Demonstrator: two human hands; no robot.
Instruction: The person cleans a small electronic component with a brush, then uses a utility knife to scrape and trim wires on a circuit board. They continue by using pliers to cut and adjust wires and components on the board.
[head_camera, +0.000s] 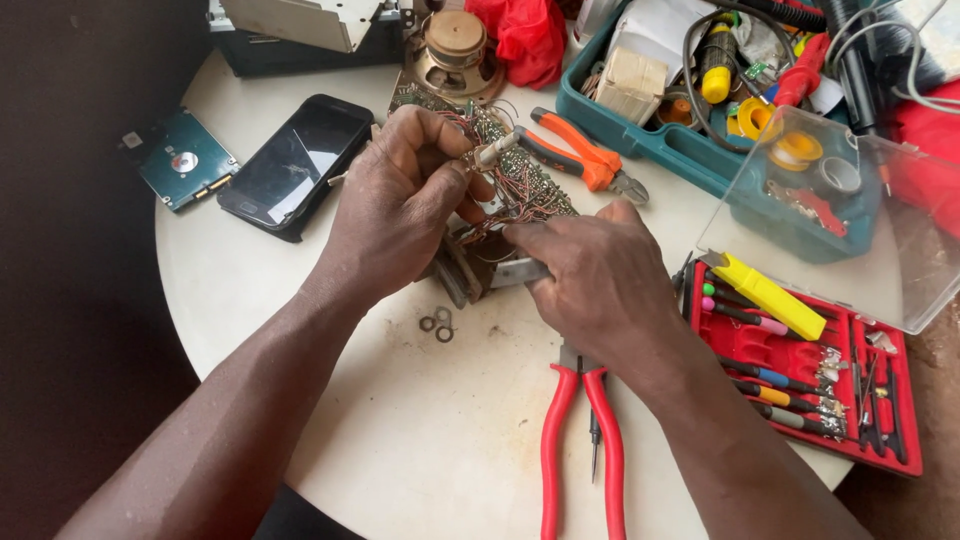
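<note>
Your left hand (400, 205) pinches a small silver metal knob (487, 154) on the wire-tangled green circuit board (520, 180); your right hand (600, 275) clamps its grey metal bracket (515, 272). You seem mid-disassembly; next calls for steady bracing.

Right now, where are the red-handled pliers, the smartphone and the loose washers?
Red-handled pliers (612, 450): head view, on the right handle.
Smartphone (295, 165): head view, middle of the dark screen.
Loose washers (437, 326): head view, among the small rings on the white table.
</note>
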